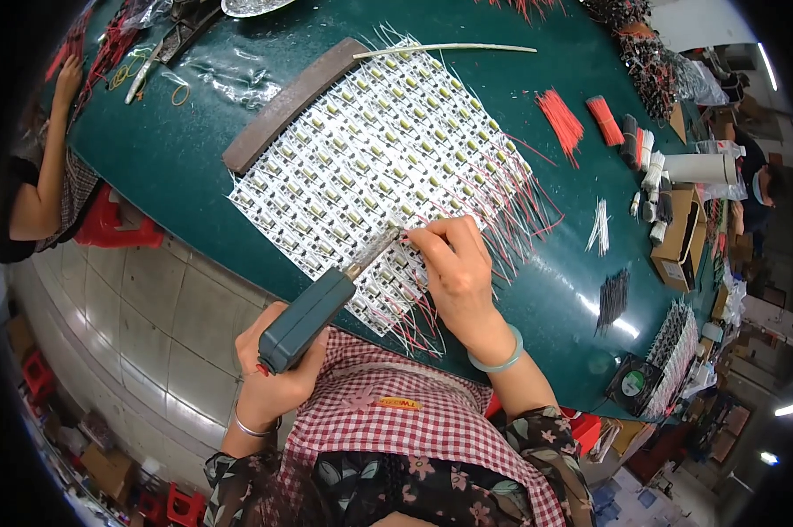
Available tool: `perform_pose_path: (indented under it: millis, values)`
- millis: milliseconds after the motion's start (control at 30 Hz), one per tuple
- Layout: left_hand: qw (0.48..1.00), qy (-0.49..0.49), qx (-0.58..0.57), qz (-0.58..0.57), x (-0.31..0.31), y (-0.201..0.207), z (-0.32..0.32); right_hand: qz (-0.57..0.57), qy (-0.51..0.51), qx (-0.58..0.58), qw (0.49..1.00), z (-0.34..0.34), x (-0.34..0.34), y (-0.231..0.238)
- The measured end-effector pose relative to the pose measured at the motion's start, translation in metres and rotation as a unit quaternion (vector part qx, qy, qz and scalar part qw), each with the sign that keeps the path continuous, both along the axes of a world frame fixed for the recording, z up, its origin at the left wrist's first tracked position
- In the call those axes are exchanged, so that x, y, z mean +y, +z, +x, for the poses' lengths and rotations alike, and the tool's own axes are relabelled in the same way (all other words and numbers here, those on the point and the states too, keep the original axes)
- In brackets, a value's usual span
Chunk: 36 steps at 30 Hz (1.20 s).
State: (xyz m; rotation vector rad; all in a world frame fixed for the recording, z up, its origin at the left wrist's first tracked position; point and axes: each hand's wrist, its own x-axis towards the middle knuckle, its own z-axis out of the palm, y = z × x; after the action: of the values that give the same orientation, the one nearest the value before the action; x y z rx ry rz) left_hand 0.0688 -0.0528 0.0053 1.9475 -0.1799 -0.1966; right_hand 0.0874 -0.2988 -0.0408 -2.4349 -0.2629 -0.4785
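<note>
My left hand (278, 369) is wrapped round the dark green body of a soldering gun (308, 318). Its metal tip reaches up and right onto a panel of small white circuit boards (343, 167), laid in rows with a yellowish part on many of them. Close beside the tip, my right hand (458, 268) pinches what looks like a thin red wire; the fingers mostly hide it. Red and white wires (510, 215) stick out from the boards along the panel's right and near sides. A dark, heavy bar (291, 105) lies along the panel's far left edge.
A pale thin stick (445, 47) lies across the panel's far edge. Bundles of red wires (559, 126), white wires (598, 227) and black wires (613, 299) are on the green table (590, 44). A small black fan-like device (633, 385) stands right. Another person's arm (54, 158) is at left.
</note>
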Motion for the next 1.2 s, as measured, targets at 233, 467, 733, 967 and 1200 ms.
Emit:
perform_pose_path:
  millis: [233, 467, 733, 967, 1200]
  values:
    - [0.999, 0.001, -0.032, 0.01, 0.002, 0.0, -0.002, -0.012, 0.005, 0.0, 1.0, 0.001, 0.0, 0.0]
    - [1.0, 0.01, -0.014, -0.006, 0.008, -0.001, -0.007, -0.021, 0.0, -0.004, 1.0, 0.0, -0.001, 0.0]
    - [1.0, 0.017, -0.023, -0.003, 0.012, 0.0, -0.011, -0.024, -0.009, -0.021, 0.999, -0.003, 0.006, 0.013]
    - [1.0, 0.014, -0.02, -0.015, 0.018, -0.004, -0.015, 0.013, -0.001, -0.018, 1.0, -0.011, 0.016, 0.001]
    - [0.999, 0.013, -0.017, -0.027, 0.019, -0.004, -0.016, -0.01, 0.0, -0.018, 1.0, -0.012, 0.017, 0.0]
